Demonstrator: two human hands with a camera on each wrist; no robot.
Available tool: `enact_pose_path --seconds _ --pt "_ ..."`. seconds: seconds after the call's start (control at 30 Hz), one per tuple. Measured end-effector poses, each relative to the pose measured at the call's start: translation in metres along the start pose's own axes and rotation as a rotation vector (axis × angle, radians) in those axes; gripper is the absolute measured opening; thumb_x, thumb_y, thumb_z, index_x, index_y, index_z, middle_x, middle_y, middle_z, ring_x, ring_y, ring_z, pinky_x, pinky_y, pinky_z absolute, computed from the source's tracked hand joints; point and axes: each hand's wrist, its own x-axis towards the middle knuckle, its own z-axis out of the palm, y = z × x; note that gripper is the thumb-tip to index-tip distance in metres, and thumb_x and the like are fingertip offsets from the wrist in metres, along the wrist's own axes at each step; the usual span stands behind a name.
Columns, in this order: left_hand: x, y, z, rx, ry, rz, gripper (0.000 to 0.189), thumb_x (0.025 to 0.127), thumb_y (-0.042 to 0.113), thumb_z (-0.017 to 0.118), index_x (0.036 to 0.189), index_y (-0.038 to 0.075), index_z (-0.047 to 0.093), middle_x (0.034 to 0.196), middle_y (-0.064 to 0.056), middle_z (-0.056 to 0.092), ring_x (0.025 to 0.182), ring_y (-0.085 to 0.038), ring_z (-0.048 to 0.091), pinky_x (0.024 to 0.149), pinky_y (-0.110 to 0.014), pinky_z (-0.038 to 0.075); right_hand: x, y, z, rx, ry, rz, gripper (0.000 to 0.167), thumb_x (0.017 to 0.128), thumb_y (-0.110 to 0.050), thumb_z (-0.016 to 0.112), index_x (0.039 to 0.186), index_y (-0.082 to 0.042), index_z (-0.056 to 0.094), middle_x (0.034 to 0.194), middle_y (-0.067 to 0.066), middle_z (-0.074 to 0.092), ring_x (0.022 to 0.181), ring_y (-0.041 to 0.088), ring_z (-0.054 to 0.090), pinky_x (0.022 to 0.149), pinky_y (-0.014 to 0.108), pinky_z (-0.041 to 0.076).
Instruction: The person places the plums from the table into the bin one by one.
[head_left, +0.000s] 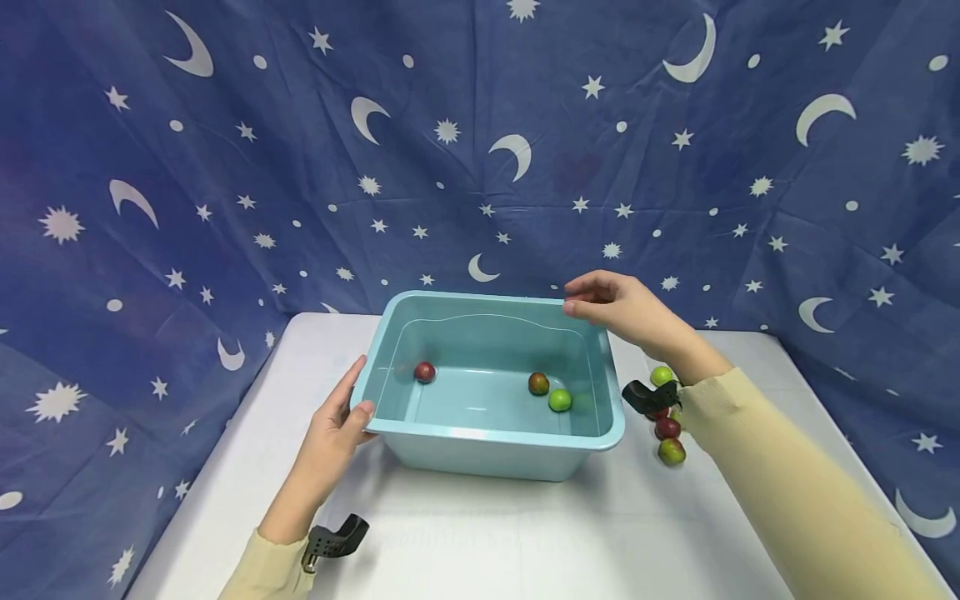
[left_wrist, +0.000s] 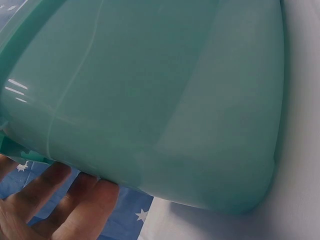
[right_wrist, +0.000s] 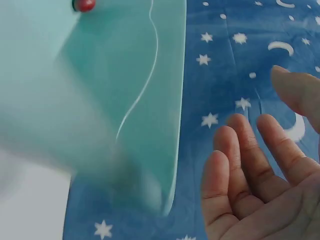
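A light blue plastic tub (head_left: 480, 458) stands in the middle of the white table. Inside it lie a dark red round fruit (head_left: 424, 372), a reddish-brown one (head_left: 538, 383) and a bright green one (head_left: 559, 400). My left hand (head_left: 333, 429) holds the tub's near left corner, thumb at the rim and fingers along the outer side. The left wrist view shows those fingers (left_wrist: 92, 205) against the tub wall. By the far right corner is my right hand (head_left: 618, 308), holding nothing. In the right wrist view its loosely bent fingers (right_wrist: 245, 155) are apart from the tub.
Several small round fruits, among them a green one (head_left: 662, 375) and a red-green one (head_left: 672, 452), lie on the table right of the tub, some hidden under the right wrist. A dark blue cloth (head_left: 450, 208) with moons and stars hangs behind the table.
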Motion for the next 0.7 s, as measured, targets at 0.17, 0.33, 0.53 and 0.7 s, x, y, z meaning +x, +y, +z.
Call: enact_pose_path --seconds 0.17,0.33,0.53,0.7 --pt "0.000 0.001 0.000 -0.002 0.000 0.002 0.057 0.103 0.014 0.047 0.155 0.021 0.025 0.155 -0.012 0.025 0.125 -0.041 0.042 0.081 -0.033 0.055 -0.014 0.017 -0.012 0.000 0.075 0.017 0.058 0.085 -0.046 0.072 0.130 -0.014 0.056 0.116 0.008 0.062 0.108 0.025 0.057 0.095 0.044 0.046" --pt "0.000 0.000 0.000 0.009 -0.001 0.005 0.057 0.103 0.015 0.047 0.155 0.022 0.024 0.156 -0.011 0.025 0.126 -0.040 0.042 0.082 -0.033 0.055 -0.028 0.037 -0.019 -0.017 0.140 0.034 0.060 0.086 -0.048 0.070 0.132 -0.013 0.054 0.120 0.007 0.061 0.107 0.022 0.057 0.093 0.040 0.047" --pt "0.000 -0.001 -0.001 0.009 -0.004 0.004 0.057 0.103 0.016 0.047 0.155 0.024 0.025 0.156 -0.010 0.024 0.126 -0.039 0.042 0.082 -0.032 0.055 -0.041 0.067 -0.025 -0.022 0.198 0.096 0.063 0.085 -0.053 0.068 0.133 -0.014 0.053 0.119 0.007 0.059 0.108 0.019 0.056 0.088 0.027 0.049" --pt "0.000 -0.001 -0.001 0.010 -0.005 0.002 0.057 0.103 0.017 0.047 0.155 0.025 0.025 0.156 -0.010 0.024 0.127 -0.039 0.042 0.082 -0.032 0.055 -0.052 0.092 -0.029 -0.027 0.209 0.130 0.064 0.087 -0.051 0.067 0.135 -0.011 0.051 0.120 0.010 0.059 0.108 0.022 0.055 0.084 0.022 0.049"
